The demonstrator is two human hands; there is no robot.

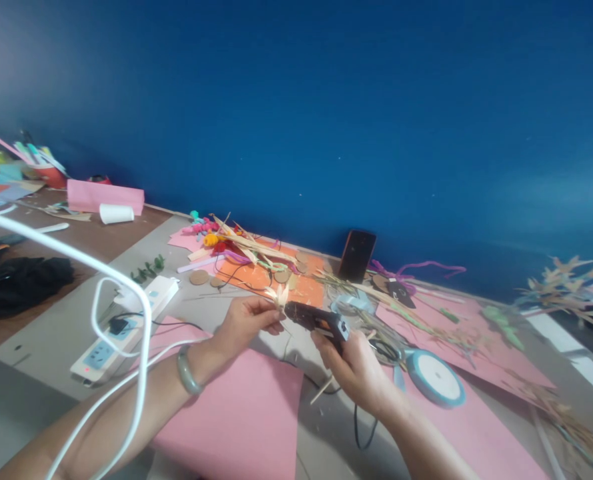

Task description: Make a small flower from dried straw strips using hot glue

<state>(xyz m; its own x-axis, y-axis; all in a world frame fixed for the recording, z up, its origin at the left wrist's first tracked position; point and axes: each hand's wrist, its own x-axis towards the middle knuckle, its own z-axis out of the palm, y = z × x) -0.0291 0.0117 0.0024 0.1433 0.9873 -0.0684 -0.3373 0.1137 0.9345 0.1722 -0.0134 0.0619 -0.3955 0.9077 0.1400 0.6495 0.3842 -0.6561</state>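
I see two bare arms reaching over a cluttered craft tabletop (51, 333) set against a deep blue wall. My left hand (244, 320) is raised above the surface, its fingers (269, 308) pinched shut on a small straw flower (280, 295) of pale, pointed dried-leaf strips. A grey bangle (187, 373) circles that wrist.

My right hand (354, 370) is clenched around the handle of a black hot glue gun (316, 320). The gun's long axis runs nearly level, from the right hand toward the left, and its nozzle ends just beside the flower's base, touching or very nearly so; I cannot tell which. The flower therefore sits just left of the nozzle tip and slightly above it, between the two hands, with the left hand the nearer one.

Below the hands lie pink paper sheets (241, 413) and a roll of pale blue ribbon (435, 378). A white power strip (126, 327) sits to the left, and a dark phone (357, 255) leans against the wall.
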